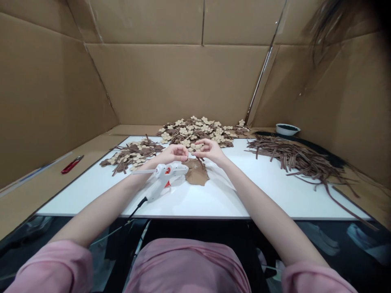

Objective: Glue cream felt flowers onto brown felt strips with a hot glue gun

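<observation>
The right hand [212, 151] pinches a flower [193, 147]; the left hand's [175, 154] grip I cannot tell. Below them, the glue gun [157, 187] faces a brown scrap [197, 175], probably against drips.

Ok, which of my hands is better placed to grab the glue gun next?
Probably your left hand: the glue gun lies nearer it, while your right hand seems to pinch a cream flower. Whether the left is free is unclear.

Soft light, blurred dark top right.
</observation>
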Demonstrator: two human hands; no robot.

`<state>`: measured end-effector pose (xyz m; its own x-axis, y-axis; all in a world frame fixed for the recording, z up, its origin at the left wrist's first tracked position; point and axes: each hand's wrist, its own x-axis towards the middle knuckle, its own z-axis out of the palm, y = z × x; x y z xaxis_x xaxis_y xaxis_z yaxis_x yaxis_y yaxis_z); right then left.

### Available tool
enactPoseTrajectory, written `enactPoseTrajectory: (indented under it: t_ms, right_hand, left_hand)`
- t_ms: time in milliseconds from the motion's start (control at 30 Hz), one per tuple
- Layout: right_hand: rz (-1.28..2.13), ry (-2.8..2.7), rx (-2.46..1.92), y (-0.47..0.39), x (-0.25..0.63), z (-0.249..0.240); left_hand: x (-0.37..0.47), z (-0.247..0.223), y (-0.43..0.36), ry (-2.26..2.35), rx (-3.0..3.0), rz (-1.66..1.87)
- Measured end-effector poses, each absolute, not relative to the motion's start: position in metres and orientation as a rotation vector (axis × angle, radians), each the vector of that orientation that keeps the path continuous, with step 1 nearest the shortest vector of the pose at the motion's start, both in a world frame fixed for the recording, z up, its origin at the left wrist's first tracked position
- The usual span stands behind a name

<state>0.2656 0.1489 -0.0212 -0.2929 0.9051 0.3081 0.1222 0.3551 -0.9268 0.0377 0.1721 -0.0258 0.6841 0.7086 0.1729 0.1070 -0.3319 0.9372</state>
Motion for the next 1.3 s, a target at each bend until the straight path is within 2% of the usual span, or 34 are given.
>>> enactPoseTrajectory:
  t_ms: [667, 833, 1067, 1300]
  right_hand:
    - [1.055, -1.662, -0.887, 0.145, 0.263, -0.018]
    - [1.059, -1.678, -0.892, 0.145, 0.262, -0.019]
    - [1.077, -1.757, -0.901, 0.142, 0.262, -0.018]
    - [1.152, -1.789, -0.895, 0.141, 0.258, -0.02]
  left_hand:
    - [0.038, -0.023, 0.165, 0.717, 1.966, 0.643]
    - [0.038, -0.017, 0.162, 0.799, 1.979, 0.71]
    - [0.045, -0.013, 0.159, 0.701, 1.753, 1.039]
    - [0.05, -0.017, 0.158, 0.619, 1.77, 0.962]
